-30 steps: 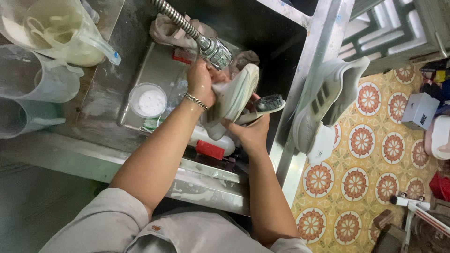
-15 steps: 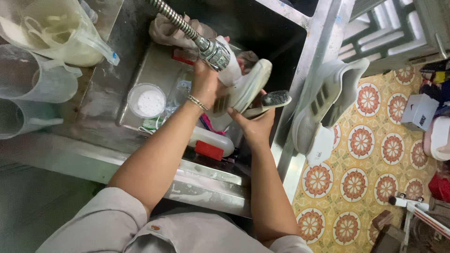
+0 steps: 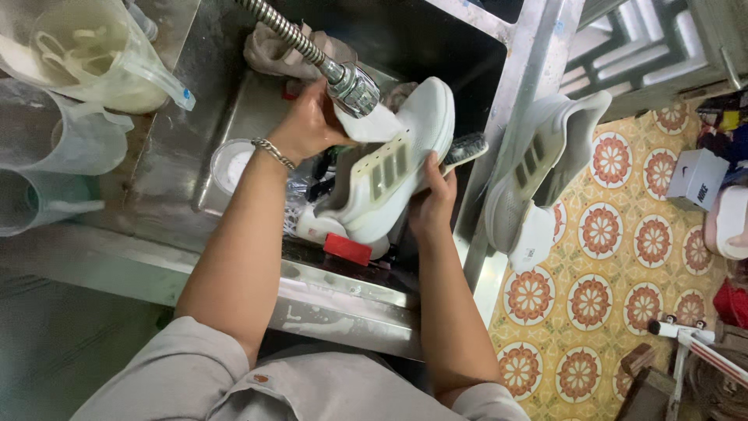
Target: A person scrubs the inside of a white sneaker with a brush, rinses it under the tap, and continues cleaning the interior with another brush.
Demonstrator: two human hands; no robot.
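The white sneaker (image 3: 393, 168) has turned side-up over the sink (image 3: 234, 117); the left hand (image 3: 308, 125) now grips its tongue beneath the spray head (image 3: 352, 87); the right hand (image 3: 432, 203) clasps its sole, so rinsing continues.

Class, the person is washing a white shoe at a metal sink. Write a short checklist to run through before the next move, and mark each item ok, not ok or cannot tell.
1. Shoe held firmly: ok, the right hand grips its side.
2. Spray head under control: ok, the left hand holds it against the shoe.
3. Water running: cannot tell.
4. Shoe over the sink, not the floor: ok.
5. Brush within reach: ok, beside the right hand.
6. Second shoe out of the way: ok, it rests against the sink frame.
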